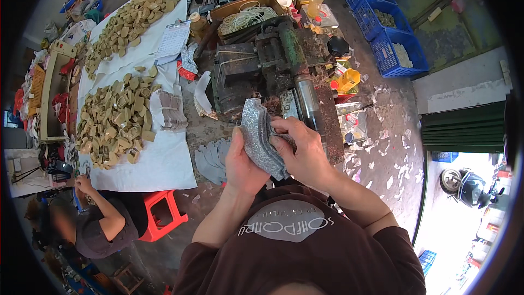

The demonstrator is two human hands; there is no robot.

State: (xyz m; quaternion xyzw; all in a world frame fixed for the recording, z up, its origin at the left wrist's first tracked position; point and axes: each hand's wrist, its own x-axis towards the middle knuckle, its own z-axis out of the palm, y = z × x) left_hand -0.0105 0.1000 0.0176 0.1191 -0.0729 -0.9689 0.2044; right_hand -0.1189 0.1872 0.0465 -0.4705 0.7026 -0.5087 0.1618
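Observation:
In front of my chest I hold a stack of curved, silver-grey glittery sheet pieces (255,131), tilted upright. My left hand (243,164) closes round its left side and lower end, thumb along the outer face. My right hand (305,150) grips the stack's right edge, with thumb and fingers bent over the layers; what the fingertips touch is partly hidden. Just beyond stands a worn, greasy machine (237,68) with a shiny metal cylinder (308,101) on its right. A white curved piece (203,95) lies at the machine's left side.
To the left, heaps of tan blocks (117,117) cover a white-sheeted table (174,164), beside a stack of grey pieces (168,110). A red stool (164,216) stands near a seated person (103,224). Blue crates (401,54) line the right, above a floor strewn with scraps (387,131).

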